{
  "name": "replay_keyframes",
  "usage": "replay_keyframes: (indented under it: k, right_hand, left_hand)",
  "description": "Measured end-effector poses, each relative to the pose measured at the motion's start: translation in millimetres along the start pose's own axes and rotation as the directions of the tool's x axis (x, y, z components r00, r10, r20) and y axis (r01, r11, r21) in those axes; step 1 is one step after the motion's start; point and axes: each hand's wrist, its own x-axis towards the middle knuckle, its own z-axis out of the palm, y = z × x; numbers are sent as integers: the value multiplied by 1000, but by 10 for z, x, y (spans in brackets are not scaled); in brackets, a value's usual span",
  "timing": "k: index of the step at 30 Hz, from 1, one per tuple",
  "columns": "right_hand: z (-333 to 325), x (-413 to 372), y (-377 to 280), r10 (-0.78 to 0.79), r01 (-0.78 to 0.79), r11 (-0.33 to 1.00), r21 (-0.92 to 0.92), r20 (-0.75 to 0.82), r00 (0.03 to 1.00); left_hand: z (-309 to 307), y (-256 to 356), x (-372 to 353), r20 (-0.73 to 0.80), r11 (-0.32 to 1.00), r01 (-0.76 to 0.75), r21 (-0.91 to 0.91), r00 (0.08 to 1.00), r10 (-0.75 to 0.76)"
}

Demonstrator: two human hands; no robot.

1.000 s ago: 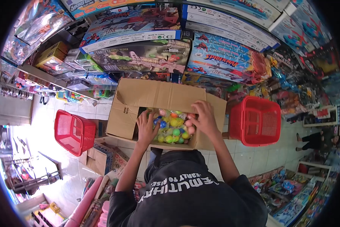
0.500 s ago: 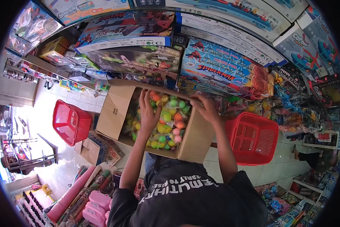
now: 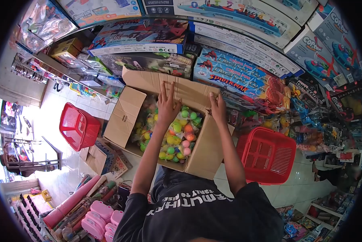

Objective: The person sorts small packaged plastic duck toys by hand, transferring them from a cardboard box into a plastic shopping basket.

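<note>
a plain brown cardboard box (image 3: 207,147) stands open, its mouth facing up, just in front of the person's body (image 3: 197,213) and turned a little askew to it. its left flap (image 3: 125,117) is folded outward and carries small dark print; its far flap (image 3: 191,88) stands raised along the back edge, creased, with a ragged left end. the right side is a broad bare panel, slanting outward. inside lies a loose heap of small round balls (image 3: 173,140), wrapped in clear, crinkled plastic. most are yellow or green, with orange and pink ones grouped toward the right. what carries the box is hidden.
</note>
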Motion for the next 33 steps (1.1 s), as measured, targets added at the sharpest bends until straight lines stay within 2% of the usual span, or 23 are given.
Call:
replay_keyframes:
  k: [1, 3, 4, 6, 7, 8, 10, 12, 14, 15, 16, 18, 19, 21, 22, 24, 26, 28, 30, 31, 33]
  right_hand:
    - [9, -6, -13, -3, 3, 1000, -1, -4, 1000]
    - [57, -58, -31, -155, 162, 986, 28, -156, 975]
    - [78, -76, -10, -160, 166, 986, 28, -151, 976]
    - [145, -184, 62, -306, 254, 950, -180, -398, 865]
    - [150, -284, 14, -163, 139, 986, -89, -424, 891]
    - [160, -356, 36, -162, 138, 986, -89, -416, 895]
    - [152, -470, 146, -57, 35, 995, -90, -245, 968]
    - [239, -542, 175, -82, 66, 996, -67, -282, 956]
    - [335, -619, -76, 59, 54, 923, 381, -278, 959]
    - [348, -655, -77, 27, 55, 961, 272, -288, 957]
    - [381, -689, -107, 27, 55, 961, 270, -292, 956]
    - [454, -729, -200, -195, 171, 980, -99, -348, 917]
    - [497, -737, -300, -200, 174, 979, -105, -351, 915]
    - [606, -788, -479, -449, 302, 850, -432, -292, 845]
    - [674, -808, -501, -450, 303, 849, -433, -291, 845]
    - [802, -827, -581, -498, 366, 733, -574, -87, 863]
    - [975, -811, -723, -524, 403, 722, -563, -64, 849]
    - [1154, -731, -879, -565, 489, 641, -592, 67, 822]
    - [1378, -551, -944, -586, 532, 618, -578, 113, 803]
    - [1488, -483, -1013, -593, 558, 570, -603, 168, 787]
    - [1722, -341, -1107, -607, 592, 479, -648, 243, 757]
  left_hand:
    - [-2, -6, 12, -1, 1000, -5, -2, 1000, 5]
    - [-32, -39, 29, -8, 999, 35, 6, 999, -35]
    - [-61, -60, 30, -15, 999, 39, 6, 999, -39]
    - [-156, -112, -32, -21, 999, 5, 40, 1000, -5]
    - [-202, -135, -72, -24, 999, 15, 42, 1000, -14]
    - [-246, -156, -118, -21, 999, 19, 42, 1000, -18]
    - [-323, -198, -220, -14, 999, 29, 37, 1000, -29]
    - [-420, -280, -306, 27, 996, 44, 78, 999, -46]
    - [-488, -469, -407, 36, 992, 61, 114, 997, -65]
    - [-522, -583, -464, 44, 986, 75, 151, 996, -83]
    - [-567, -694, -525, 47, 986, 72, 148, 996, -80]
    - [-655, -946, -619, 41, 906, 222, 360, 967, -253]
    - [-676, -1095, -653, 33, 902, 293, 319, 947, -319]
    - [-794, -1355, -733, 57, 881, 291, 374, 941, -335]
    - [-858, -1439, -761, 79, 854, 285, 435, 933, -352]
    - [-916, -1556, -798, 95, 870, 294, 396, 929, -357]
    - [-902, -1618, -808, 154, 903, 279, 328, 927, -342]
    - [-1011, -1599, -747, 124, 916, 279, 290, 938, -325]
    - [-1137, -1613, -690, 135, 941, 309, 138, 935, -327]
    - [-1190, -1644, -678, 131, 942, 308, 135, 937, -325]
    - [-1329, -1724, -632, 148, 973, 232, -8, 962, -228]
